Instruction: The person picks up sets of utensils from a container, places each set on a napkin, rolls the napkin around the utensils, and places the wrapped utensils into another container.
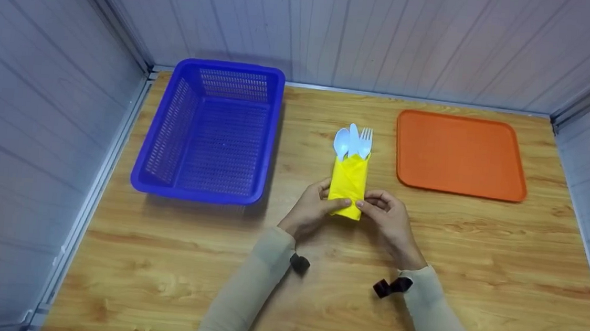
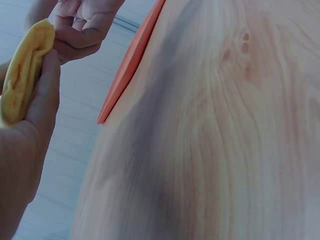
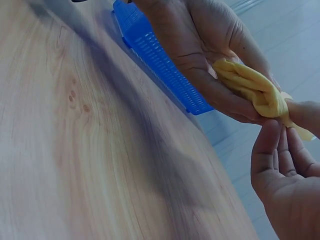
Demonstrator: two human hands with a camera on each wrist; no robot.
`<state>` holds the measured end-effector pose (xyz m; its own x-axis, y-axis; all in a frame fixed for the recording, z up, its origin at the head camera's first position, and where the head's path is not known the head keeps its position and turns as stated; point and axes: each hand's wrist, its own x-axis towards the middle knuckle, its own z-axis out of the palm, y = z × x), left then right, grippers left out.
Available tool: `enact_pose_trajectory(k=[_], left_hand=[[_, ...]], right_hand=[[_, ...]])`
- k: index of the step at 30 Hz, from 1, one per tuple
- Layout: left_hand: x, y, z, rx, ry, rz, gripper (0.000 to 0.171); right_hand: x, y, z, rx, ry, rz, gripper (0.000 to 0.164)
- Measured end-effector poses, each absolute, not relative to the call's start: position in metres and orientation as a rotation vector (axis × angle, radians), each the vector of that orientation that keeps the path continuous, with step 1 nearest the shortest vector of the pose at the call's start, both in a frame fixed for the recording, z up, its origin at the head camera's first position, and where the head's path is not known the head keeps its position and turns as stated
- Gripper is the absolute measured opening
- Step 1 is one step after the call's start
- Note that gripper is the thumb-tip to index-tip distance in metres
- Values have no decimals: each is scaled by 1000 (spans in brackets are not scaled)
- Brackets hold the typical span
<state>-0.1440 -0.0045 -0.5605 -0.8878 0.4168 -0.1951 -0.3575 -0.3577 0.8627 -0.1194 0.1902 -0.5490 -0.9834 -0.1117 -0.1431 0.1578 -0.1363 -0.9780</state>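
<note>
A folded yellow napkin (image 1: pixel 348 183) forms a pouch around white plastic cutlery, whose upper ends stick out at the far end: a spoon (image 1: pixel 341 143) on the left, a knife (image 1: pixel 353 138) in the middle and a fork (image 1: pixel 365 143) on the right. My left hand (image 1: pixel 310 207) grips the pouch's lower left side, thumb across the front and fingers behind. At the lower right edge, my right hand (image 1: pixel 389 217) pinches the napkin between thumb and fingers. Both wrist views show the napkin's bottom end (image 2: pixel 27 72) with its bunched folds (image 3: pixel 250 89).
A blue perforated basket (image 1: pixel 202 198) stands at the back left of the wooden table (image 1: pixel 326 305). To the right lies an orange tray (image 1: pixel 461 156). Pale panel walls (image 1: pixel 316 30) enclose the table at the back and both sides.
</note>
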Motion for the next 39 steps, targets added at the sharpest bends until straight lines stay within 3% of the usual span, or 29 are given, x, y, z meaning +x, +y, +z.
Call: enact_pose_trajectory(k=[16,24,30,39], left_hand=[[-142,-5,-549,51,1687,2196,54],[-144,-19,-525,7,1844,2104,54],[-149,-45,-490,-41,1968,2047,49],[-169,-113,-438,-221,1908,2223,45]], right_hand=[[-119,188,-546,4,1830,-2305,28],[-121,187,-535,-61,1748,-2383,39],[-122,190,-534,-61,1669,-2465,37],[-121,204,-540,-114,1674,-2443,46]])
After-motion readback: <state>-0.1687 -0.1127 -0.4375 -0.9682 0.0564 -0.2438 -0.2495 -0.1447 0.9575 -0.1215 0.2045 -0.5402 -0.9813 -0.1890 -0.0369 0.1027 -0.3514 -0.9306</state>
